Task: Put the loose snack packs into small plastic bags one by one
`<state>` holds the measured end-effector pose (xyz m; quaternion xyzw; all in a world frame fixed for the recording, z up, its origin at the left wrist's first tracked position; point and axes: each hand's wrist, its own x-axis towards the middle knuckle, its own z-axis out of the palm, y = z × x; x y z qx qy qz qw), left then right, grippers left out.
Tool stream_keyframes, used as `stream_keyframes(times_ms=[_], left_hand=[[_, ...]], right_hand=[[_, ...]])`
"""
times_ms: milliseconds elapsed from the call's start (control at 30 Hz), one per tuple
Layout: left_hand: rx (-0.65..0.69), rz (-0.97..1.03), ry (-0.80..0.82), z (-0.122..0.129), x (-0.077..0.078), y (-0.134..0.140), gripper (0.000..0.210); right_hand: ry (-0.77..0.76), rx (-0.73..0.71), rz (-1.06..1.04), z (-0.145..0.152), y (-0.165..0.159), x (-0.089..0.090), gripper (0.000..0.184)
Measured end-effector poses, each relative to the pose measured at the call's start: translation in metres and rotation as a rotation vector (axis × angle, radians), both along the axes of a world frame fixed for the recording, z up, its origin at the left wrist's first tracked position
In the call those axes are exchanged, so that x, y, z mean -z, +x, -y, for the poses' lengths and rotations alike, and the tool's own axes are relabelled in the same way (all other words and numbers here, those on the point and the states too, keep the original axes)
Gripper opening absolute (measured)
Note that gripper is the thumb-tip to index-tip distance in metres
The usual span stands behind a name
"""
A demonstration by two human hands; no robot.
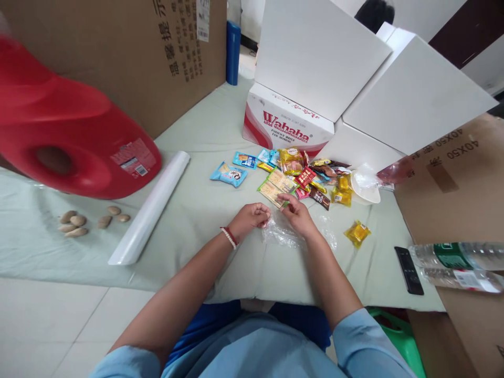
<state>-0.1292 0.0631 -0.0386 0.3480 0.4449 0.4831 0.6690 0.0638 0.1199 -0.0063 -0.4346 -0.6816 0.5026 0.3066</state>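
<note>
My left hand [252, 219] is closed, fingertips pinched together at the left end of a crumpled clear plastic bag [281, 235]. My right hand [297, 214] reaches over that bag, its thumb and fingers closed at the lower corner of a green-edged cracker packet [271, 191]. A second cracker packet [284, 181] lies against it. Beyond is a pile of wrapped snacks, including a red packet [305, 177], a brown packet [319, 199] and a yellow bread packet [292, 160]. Two blue packets, one nearer [228, 174] and one farther [244, 159], lie to the left.
On the left are a red jug [79, 131], a white roll [151, 207] and several brown nuts [79, 220]. A Wahaha box [289, 121] stands behind the snacks. Rightward are a white bowl [368, 194], a yellow packet [357, 233], a black phone [409, 270] and bottles [452, 256].
</note>
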Motion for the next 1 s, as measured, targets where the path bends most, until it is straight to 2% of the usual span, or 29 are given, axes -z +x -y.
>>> stream_keyframes(times_ms=[67,100,167,267,367,433,533,667,733,800,900,1000], left_hand=[[0.01,-0.006,0.017,0.0,0.001,0.002,0.042],[0.013,-0.007,0.026,0.0,0.001,0.002,0.04],[0.014,-0.009,0.034,0.0,0.001,0.003,0.037],[0.003,-0.009,0.026,0.0,0.002,0.003,0.034],[-0.018,-0.013,0.004,0.0,0.003,0.003,0.03],[-0.037,-0.019,-0.019,0.0,0.004,0.003,0.028],[-0.064,-0.029,-0.056,0.0,0.003,0.003,0.024],[-0.127,-0.051,-0.099,-0.002,0.001,0.002,0.019],[-0.18,-0.073,-0.113,-0.003,0.0,0.001,0.016],[-0.233,-0.11,-0.123,-0.004,-0.002,0.0,0.013],[-0.278,-0.197,-0.135,-0.003,-0.002,-0.004,0.011],[-0.281,-0.294,-0.149,0.001,-0.002,-0.009,0.009]], right_hand=[[-0.051,-0.117,0.011,-0.002,-0.002,-0.003,0.06],[-0.071,-0.168,0.026,-0.004,-0.003,-0.003,0.06],[-0.072,-0.203,0.067,-0.005,-0.003,-0.003,0.049],[0.015,-0.099,0.097,-0.004,-0.002,0.002,0.031],[0.156,-0.003,0.106,-0.001,0.0,0.004,0.023],[0.279,0.018,0.12,0.004,0.002,0.0,0.02],[0.441,0.047,0.183,0.021,0.011,-0.015,0.02],[0.599,0.037,0.411,0.078,0.039,-0.032,0.02],[0.682,0.062,0.518,0.118,0.055,-0.03,0.02],[0.732,0.087,0.564,0.16,0.065,-0.02,0.022],[0.683,0.042,0.561,0.212,0.062,-0.003,0.028],[0.488,-0.095,0.488,0.236,0.048,0.001,0.026]])
